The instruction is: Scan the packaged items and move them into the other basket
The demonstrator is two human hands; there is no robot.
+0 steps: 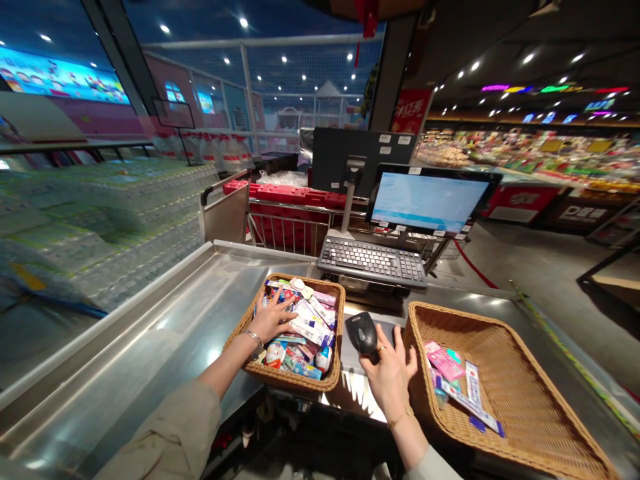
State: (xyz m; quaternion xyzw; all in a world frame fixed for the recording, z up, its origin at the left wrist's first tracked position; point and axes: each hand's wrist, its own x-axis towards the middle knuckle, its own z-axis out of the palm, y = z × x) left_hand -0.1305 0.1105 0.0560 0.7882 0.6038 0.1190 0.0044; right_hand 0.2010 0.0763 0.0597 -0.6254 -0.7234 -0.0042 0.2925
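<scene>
Right hand (pixel 390 381) holding handheld barcode scanner (pixel 363 333) | left hand (pixel 273 319) spread wide on packaged goods (pixel 311 321) | wicker basket (pixel 295 380)

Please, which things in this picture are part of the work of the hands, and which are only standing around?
Part of the work: left hand on small packets in the left wicker basket; right hand holding a handheld barcode scanner; right wicker basket.

Only around: keyboard, monitor, stainless steel counter, stacked bottled water.
</scene>
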